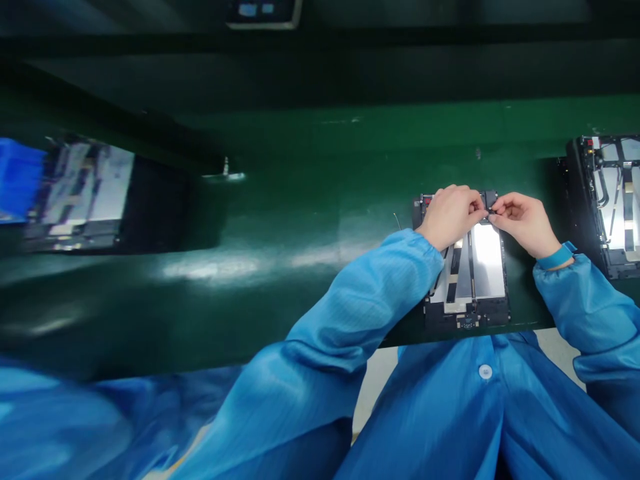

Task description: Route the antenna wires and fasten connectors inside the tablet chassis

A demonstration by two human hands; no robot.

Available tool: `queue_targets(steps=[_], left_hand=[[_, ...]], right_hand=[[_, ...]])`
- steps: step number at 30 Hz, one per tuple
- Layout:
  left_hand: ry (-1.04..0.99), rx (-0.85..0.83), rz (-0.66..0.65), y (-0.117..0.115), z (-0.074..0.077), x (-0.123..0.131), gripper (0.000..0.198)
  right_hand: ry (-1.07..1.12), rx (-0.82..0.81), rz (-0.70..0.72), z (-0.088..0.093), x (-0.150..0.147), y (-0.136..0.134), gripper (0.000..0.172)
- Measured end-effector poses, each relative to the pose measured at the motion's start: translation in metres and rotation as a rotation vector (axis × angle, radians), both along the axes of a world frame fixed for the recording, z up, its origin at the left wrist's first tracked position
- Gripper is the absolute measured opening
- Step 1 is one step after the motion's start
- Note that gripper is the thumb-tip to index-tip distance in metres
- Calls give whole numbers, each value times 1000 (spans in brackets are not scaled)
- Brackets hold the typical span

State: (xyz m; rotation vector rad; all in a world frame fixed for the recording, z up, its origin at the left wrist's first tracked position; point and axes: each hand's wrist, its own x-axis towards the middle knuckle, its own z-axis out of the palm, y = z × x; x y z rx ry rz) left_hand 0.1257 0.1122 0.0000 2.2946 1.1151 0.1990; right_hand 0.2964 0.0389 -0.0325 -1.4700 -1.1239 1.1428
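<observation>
An opened tablet-like device [475, 280] with silvery plates and a black frame lies on the green belt [280, 220] in front of me. My left hand [453, 215] rests over its far edge with fingers curled in a pinch. My right hand [523, 220] meets it from the right, fingers also pinched. Both pinch at a small dark part [489, 200] at the device's top edge; what exactly sits between the fingertips is too small to make out. Both arms wear blue sleeves.
Another opened device [607, 200] lies on the belt at the far right. A third one [80, 193], blurred, lies at the far left beside something blue [17, 177]. The belt's near edge runs just below my device.
</observation>
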Motion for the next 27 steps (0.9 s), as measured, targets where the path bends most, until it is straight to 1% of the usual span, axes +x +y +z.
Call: queue_targets(steps=[4,10,13,15,17,19,21,22,23,24,25,27], left_hand=[[-19,7,-2,0,-2,-1,13],[-31,2,-5,0,-3,2,12],[-23,-7,-19,0,0,3,12],[-59,13,-12,0,5,-2,12],[-127,71,44,-1,13,-16,21],[-163,127,150,-2,20,-39,24],[-102,119,237,-7,23,-69,24],[-35,89,248,-10,23,-84,25],[41,42,224,-15,21,-99,25],[110,-19,166,-21,19,-113,24],[161,-87,84,-27,17,-124,23],[199,-196,-74,-42,13,-141,16]], right_hand=[[15,-16,14,0,2,0,31],[-85,20,7,4,-1,0,21],[-149,38,9,7,-4,2,20],[-133,38,-9,5,-5,3,24],[-53,50,-94,1,-4,5,29],[56,64,-227,-3,-3,4,30],[93,77,-333,-4,-2,2,28],[71,85,-347,-1,-3,0,25],[31,95,-328,3,-6,-3,22],[-15,107,-274,8,-11,-5,19],[-58,116,-188,15,-17,-8,16],[-127,118,66,30,-37,-13,12]])
